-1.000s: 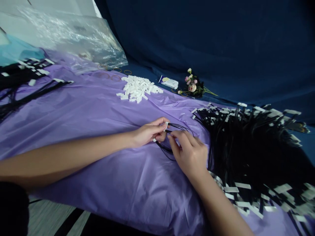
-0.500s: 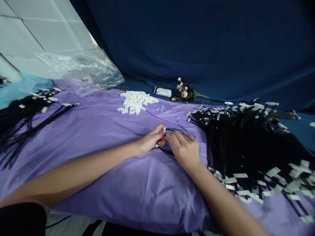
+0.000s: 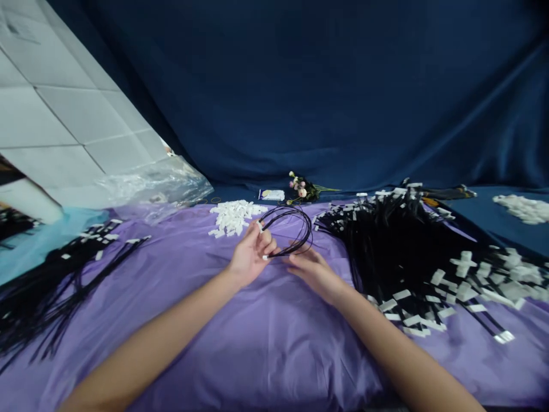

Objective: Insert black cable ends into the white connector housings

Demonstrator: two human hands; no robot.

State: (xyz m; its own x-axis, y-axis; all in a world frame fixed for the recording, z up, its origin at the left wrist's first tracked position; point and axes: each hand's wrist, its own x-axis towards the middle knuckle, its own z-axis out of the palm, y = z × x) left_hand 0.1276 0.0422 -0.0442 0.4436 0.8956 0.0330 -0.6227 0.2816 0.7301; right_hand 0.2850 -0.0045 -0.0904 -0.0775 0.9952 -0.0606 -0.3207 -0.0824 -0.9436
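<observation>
My left hand (image 3: 253,252) is closed on a looped bundle of thin black wires (image 3: 309,229) with a white connector (image 3: 259,226) at one end and another white connector (image 3: 265,257) at the other. Both ends lie at my left fingers, and the loop bows out to the right above the purple cloth. My right hand (image 3: 311,269) is just below the loop, fingers stretched out and apart; whether its fingertips touch the wires I cannot tell. Behind my left hand lies a heap of small white connectors (image 3: 231,216).
A large pile of black wires (image 3: 394,246) with white ends lies at right, another bunch (image 3: 81,280) at left. Purple cloth (image 3: 257,343) covers the surface. At the back are a wrapped packet (image 3: 271,195), artificial flowers (image 3: 302,187), clear plastic (image 3: 171,180) and a dark blue curtain (image 3: 300,91).
My right hand has let go of the wire ends and moved down beside the loop, its fingers opening. My left hand has shifted left and lifted the bundle, and the view has tilted up.
</observation>
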